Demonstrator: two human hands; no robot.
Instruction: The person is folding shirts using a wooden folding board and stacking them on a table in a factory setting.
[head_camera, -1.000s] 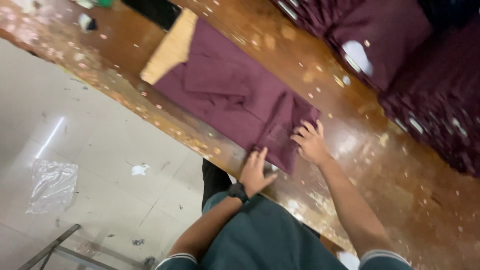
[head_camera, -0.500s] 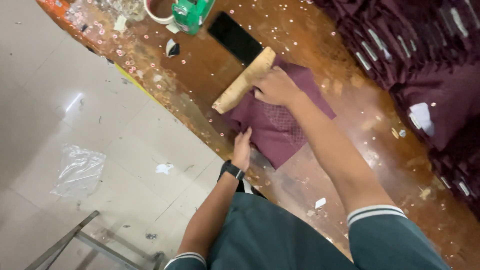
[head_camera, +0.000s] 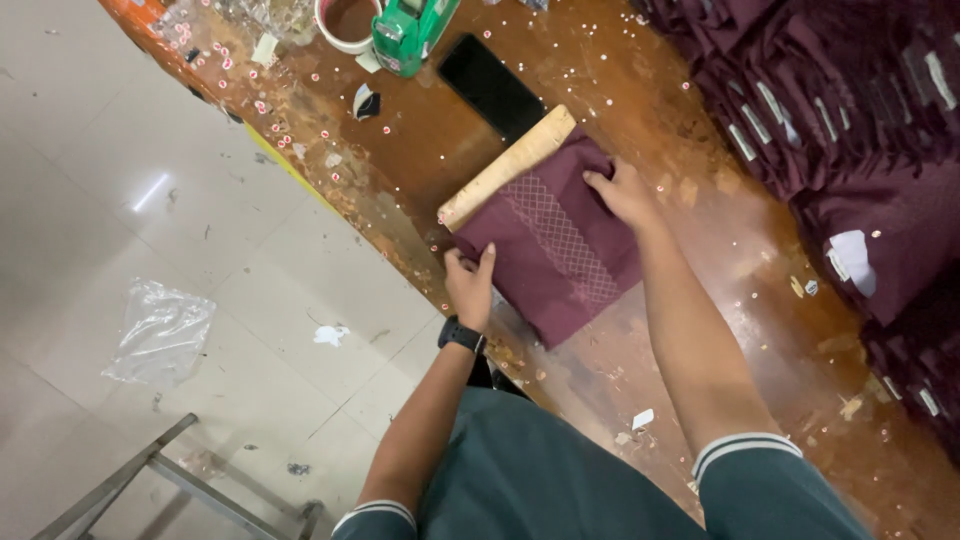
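Matt maroon cloth (head_camera: 560, 250) with stitched diamond band, pale bare-wood board (head_camera: 505, 168), on glossy, worn brown wooden surface (head_camera: 740, 250); black phone (head_camera: 492, 88) glassy.

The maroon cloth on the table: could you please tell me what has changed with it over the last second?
The cloth has been folded from a long spread piece into a compact rectangle against the wooden board. The right hand moved from the near end to the far edge; the left hand stays at the near edge. Both still press flat, open. The cloth piles stayed put.
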